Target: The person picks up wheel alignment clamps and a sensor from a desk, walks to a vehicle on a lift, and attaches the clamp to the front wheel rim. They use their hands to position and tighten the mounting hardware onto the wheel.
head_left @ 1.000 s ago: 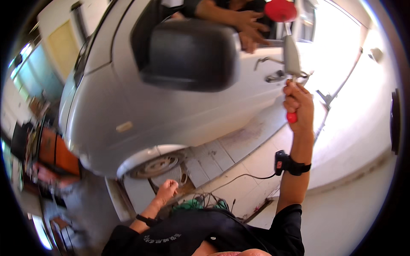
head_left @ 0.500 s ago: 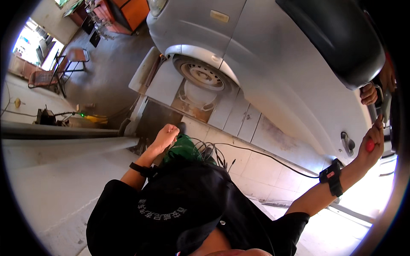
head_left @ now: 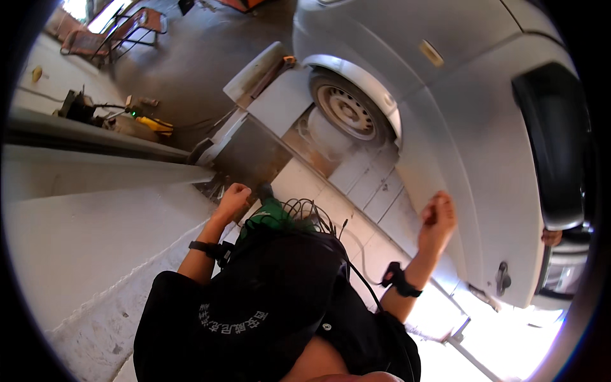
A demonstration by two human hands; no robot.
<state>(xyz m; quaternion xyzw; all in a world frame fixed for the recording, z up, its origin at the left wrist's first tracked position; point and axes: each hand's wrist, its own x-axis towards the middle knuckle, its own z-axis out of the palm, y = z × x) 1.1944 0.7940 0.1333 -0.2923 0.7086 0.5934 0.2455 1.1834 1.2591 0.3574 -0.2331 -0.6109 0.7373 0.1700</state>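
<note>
while the left hand [head_left: 233, 198] fists, the right hand [head_left: 438, 219] seems curled near the car door [head_left: 471, 165].

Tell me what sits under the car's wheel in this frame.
The wheel rests on a pale lift platform over a recessed floor pit with light panels. The tyre's contact patch is hidden behind the platform edge.

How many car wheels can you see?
1. The one grey steel car wheel sits under the silver car's arched wheel opening, top middle of the view, above the person's left hand. Other wheels may be hidden outside the picture.
</note>
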